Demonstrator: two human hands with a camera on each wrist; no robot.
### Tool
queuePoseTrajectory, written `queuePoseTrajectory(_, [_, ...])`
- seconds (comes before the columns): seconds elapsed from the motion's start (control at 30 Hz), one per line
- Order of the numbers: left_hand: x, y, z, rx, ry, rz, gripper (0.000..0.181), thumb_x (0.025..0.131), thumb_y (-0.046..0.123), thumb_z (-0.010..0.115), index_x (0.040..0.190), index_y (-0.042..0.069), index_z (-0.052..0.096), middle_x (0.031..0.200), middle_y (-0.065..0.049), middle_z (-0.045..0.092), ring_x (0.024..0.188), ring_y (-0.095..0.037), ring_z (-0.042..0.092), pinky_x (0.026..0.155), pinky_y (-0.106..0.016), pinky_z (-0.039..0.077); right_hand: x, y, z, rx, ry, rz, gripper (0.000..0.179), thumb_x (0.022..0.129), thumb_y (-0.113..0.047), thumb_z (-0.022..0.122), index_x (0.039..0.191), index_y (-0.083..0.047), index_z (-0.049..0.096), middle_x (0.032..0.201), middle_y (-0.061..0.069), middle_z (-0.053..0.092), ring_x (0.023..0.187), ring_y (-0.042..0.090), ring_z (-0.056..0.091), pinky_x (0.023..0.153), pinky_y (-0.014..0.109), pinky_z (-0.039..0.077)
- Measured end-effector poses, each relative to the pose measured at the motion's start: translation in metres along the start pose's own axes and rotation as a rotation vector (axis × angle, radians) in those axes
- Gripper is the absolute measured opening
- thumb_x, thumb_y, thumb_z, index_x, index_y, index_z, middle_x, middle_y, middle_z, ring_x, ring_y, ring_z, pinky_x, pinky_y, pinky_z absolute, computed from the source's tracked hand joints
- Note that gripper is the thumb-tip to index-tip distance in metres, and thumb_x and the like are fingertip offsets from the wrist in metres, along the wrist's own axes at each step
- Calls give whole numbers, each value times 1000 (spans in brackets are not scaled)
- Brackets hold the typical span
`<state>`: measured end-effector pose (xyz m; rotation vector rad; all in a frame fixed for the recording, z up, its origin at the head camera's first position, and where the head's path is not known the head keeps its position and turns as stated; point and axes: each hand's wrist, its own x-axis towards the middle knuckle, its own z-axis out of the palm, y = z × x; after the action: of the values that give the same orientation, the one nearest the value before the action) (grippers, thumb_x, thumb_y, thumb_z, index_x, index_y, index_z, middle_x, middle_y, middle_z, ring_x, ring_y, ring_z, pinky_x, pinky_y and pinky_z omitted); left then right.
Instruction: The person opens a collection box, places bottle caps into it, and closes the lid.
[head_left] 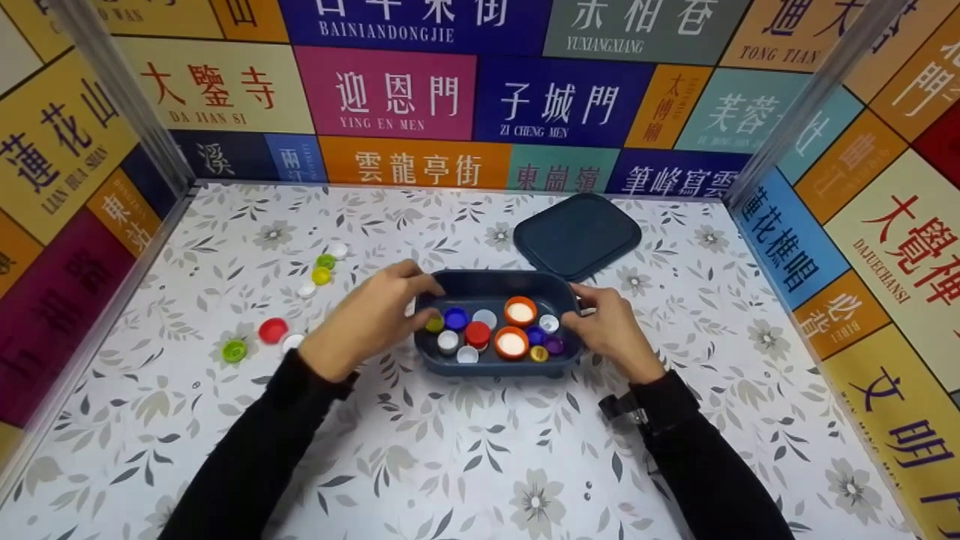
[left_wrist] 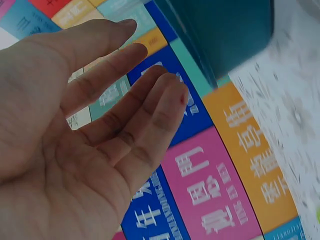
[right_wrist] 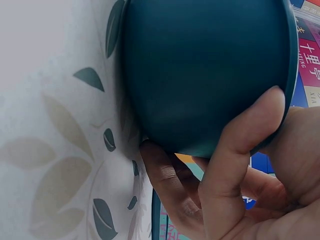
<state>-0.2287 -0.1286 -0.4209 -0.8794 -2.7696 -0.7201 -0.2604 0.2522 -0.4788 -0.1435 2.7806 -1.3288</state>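
Observation:
A dark blue plastic box (head_left: 495,368) with rounded corners stands in the middle of the table. Inside it lie several bottle caps, among them a red cap (head_left: 478,334), an orange cap (head_left: 511,343) with a white inside, and blue, white and yellow ones. My right hand (head_left: 615,330) grips the box's right end; in the right wrist view its fingers (right_wrist: 170,175) curl at the wall of the box (right_wrist: 205,75). At the left end my left hand (head_left: 375,307) has its thumb and fingers spread. The left wrist view shows this hand's palm (left_wrist: 60,160) with nothing held, beside the box.
A dark blue lid (head_left: 577,234) lies flat behind the box to the right. Left of the left hand, loose caps lie on the flower-patterned table: a red cap (head_left: 273,330), a green cap (head_left: 234,350), a yellow cap (head_left: 321,276) and some white ones. Walls with printed signs surround the table.

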Motion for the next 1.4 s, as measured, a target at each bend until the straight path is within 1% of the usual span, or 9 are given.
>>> queuePoseTrajectory(0.13, [-11, -16, -10, 11, 32, -40, 30, 102, 13, 91, 130, 5, 85, 121, -18, 79, 111, -36, 81, 100, -50, 73, 1, 2, 1, -15, 7, -9, 66, 96, -5, 75, 161, -7, 69, 113, 22, 82, 83, 11, 72, 67, 16, 60])
queuePoseTrajectory(0.27, [-27, -35, -16, 37, 27, -112, 30, 102, 14, 91, 131, 6, 85, 123, -18, 78, 112, -38, 80, 99, -54, 72, 1, 3, 0, -14, 2, -1, 66, 96, -5, 74, 162, -8, 68, 113, 22, 81, 82, 12, 72, 66, 17, 61])
queuePoseTrajectory(0.4, [-46, -51, -23, 63, -12, -200, 32, 102, 16, 90, 132, 5, 84, 123, -20, 76, 111, -40, 78, 98, -57, 70, 1, 4, -1, -14, -8, -1, 65, 98, -6, 74, 162, -8, 68, 116, 24, 82, 81, 13, 73, 63, 20, 60])
queuePoseTrajectory(0.6, [-76, -67, -32, 46, -89, -289, 34, 102, 16, 90, 133, 3, 84, 123, -25, 77, 102, -38, 76, 91, -57, 68, 0, 5, -1, -20, -16, -3, 65, 99, -7, 73, 163, -7, 67, 121, 26, 81, 81, 15, 74, 64, 20, 61])
queuePoseTrajectory(0.7, [-86, -72, -35, 36, -118, -322, 37, 101, 18, 91, 134, 2, 83, 124, -25, 75, 96, -33, 73, 87, -55, 65, 0, 5, -1, -10, -22, 4, 65, 99, -7, 74, 164, -8, 67, 121, 26, 81, 82, 15, 75, 65, 21, 62])
queuePoseTrajectory(0.8, [-94, -77, -37, 32, -145, -357, 41, 99, 19, 91, 135, 1, 82, 125, -27, 73, 97, -33, 71, 88, -56, 64, -1, 4, 0, -3, -21, 9, 65, 99, -7, 74, 164, -9, 67, 122, 26, 81, 82, 15, 75, 65, 21, 63])
queuePoseTrajectory(1.0, [-103, -83, -40, 27, -191, -432, 46, 96, 18, 93, 135, -1, 80, 127, -30, 69, 100, -38, 70, 93, -61, 64, 0, 2, 1, 2, -12, -5, 65, 98, -7, 74, 163, -7, 67, 122, 27, 83, 85, 14, 75, 67, 18, 62])
queuePoseTrajectory(1.23, [-100, -89, -38, 28, -231, -454, 40, 96, 16, 92, 131, 1, 81, 129, -32, 67, 108, -43, 70, 102, -65, 63, 0, 4, 0, 7, -5, -9, 64, 98, -6, 74, 162, -6, 68, 124, 27, 83, 88, 15, 76, 71, 16, 62])
queuePoseTrajectory(1.4, [-98, -93, -36, 27, -252, -469, 34, 95, 9, 88, 128, 1, 83, 130, -33, 66, 113, -45, 69, 106, -66, 62, -1, 4, 0, -5, -6, -11, 64, 98, -7, 74, 162, -8, 68, 123, 26, 83, 88, 18, 78, 70, 18, 63])
